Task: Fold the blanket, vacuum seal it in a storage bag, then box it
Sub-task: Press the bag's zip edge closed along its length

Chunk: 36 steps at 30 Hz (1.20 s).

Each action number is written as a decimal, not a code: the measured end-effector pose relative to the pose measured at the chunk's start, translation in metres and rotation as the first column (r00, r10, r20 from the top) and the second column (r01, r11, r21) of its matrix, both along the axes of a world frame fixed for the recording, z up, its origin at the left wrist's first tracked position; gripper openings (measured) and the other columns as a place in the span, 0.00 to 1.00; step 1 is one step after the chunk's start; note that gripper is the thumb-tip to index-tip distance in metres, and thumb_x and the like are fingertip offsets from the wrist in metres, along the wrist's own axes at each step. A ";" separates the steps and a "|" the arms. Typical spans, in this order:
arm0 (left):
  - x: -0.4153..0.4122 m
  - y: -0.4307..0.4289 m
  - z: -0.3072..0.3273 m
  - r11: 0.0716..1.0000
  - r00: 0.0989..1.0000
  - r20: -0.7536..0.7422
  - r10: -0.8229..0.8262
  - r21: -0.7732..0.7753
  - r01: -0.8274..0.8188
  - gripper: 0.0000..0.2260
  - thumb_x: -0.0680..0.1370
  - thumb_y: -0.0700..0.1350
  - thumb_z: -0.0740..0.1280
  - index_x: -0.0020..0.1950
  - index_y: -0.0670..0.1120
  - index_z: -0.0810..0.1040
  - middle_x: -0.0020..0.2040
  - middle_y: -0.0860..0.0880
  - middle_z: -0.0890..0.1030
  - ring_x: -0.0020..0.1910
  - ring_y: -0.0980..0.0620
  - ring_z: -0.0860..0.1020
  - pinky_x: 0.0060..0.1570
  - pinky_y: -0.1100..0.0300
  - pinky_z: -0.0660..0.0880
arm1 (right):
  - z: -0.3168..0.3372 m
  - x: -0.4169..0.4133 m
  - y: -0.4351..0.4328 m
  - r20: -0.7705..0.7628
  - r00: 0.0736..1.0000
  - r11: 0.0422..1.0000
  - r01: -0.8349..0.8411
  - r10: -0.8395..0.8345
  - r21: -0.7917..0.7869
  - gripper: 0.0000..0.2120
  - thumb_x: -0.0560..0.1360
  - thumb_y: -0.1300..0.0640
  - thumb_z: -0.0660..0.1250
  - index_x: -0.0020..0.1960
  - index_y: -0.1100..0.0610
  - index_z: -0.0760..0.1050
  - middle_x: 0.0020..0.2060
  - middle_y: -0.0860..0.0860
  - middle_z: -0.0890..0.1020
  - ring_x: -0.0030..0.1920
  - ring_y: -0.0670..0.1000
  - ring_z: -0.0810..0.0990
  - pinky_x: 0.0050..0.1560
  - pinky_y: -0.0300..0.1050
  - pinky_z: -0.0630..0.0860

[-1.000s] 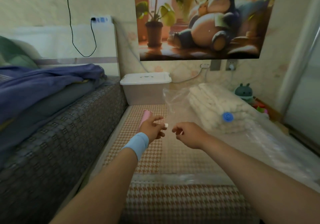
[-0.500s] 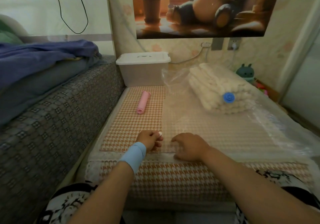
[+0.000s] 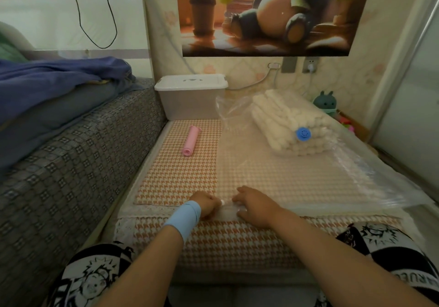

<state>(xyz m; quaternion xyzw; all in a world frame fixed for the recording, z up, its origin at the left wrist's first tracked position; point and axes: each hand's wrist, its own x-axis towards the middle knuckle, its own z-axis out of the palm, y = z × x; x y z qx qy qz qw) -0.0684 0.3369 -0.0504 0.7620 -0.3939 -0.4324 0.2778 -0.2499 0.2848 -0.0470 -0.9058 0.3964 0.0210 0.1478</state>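
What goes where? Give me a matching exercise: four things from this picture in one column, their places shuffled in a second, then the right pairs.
Things
1. blanket
2. pink tube
3. white box
4. hands: left, right

Places
A. at the near edge of the bag
B. lying loose on the checked cover, left of the bag
C. folded inside the clear bag
D. against the far wall, lid on

Pairs: 1-C, 2-B, 3-D, 4-A
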 end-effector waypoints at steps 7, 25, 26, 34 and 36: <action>-0.006 0.009 0.004 0.956 0.896 -0.380 0.232 -0.080 -0.282 0.14 0.74 0.50 0.73 0.35 0.44 0.74 0.27 0.48 0.69 0.27 0.49 0.66 0.28 0.59 0.65 | 0.030 0.013 0.064 0.251 0.860 0.891 0.394 -0.444 0.227 0.32 0.79 0.30 0.51 0.34 0.54 0.76 0.31 0.50 0.79 0.34 0.50 0.78 0.34 0.43 0.68; 0.001 0.054 0.021 0.897 0.583 -0.791 0.185 -0.106 -0.428 0.08 0.80 0.38 0.64 0.58 0.37 0.77 0.49 0.40 0.82 0.44 0.47 0.81 0.35 0.61 0.81 | 0.014 0.051 0.068 0.442 0.215 0.448 -0.023 -0.871 0.894 0.09 0.72 0.62 0.77 0.48 0.67 0.82 0.34 0.57 0.84 0.28 0.50 0.78 0.32 0.46 0.79; 0.002 0.054 0.022 0.899 0.583 -0.793 0.174 -0.114 -0.423 0.09 0.80 0.37 0.65 0.58 0.36 0.76 0.50 0.39 0.82 0.45 0.46 0.81 0.36 0.61 0.82 | 0.015 0.051 0.067 0.451 0.196 0.458 -0.012 -0.871 0.889 0.08 0.72 0.63 0.77 0.47 0.67 0.82 0.31 0.56 0.82 0.27 0.49 0.77 0.31 0.46 0.79; 0.001 0.058 0.027 0.903 0.607 -0.780 0.151 -0.141 -0.405 0.10 0.78 0.34 0.67 0.59 0.36 0.76 0.52 0.38 0.82 0.48 0.45 0.81 0.41 0.58 0.82 | 0.017 0.054 0.063 0.500 0.151 0.516 0.103 -0.853 0.850 0.11 0.72 0.60 0.78 0.42 0.68 0.80 0.24 0.57 0.78 0.23 0.53 0.76 0.29 0.45 0.78; 0.000 0.059 0.028 0.904 0.603 -0.784 0.144 -0.143 -0.403 0.09 0.78 0.35 0.66 0.58 0.37 0.77 0.50 0.39 0.82 0.46 0.46 0.82 0.41 0.59 0.82 | 0.019 0.055 0.063 0.495 0.129 0.504 0.051 -0.859 0.862 0.10 0.73 0.61 0.76 0.43 0.69 0.81 0.28 0.60 0.80 0.24 0.52 0.76 0.29 0.46 0.79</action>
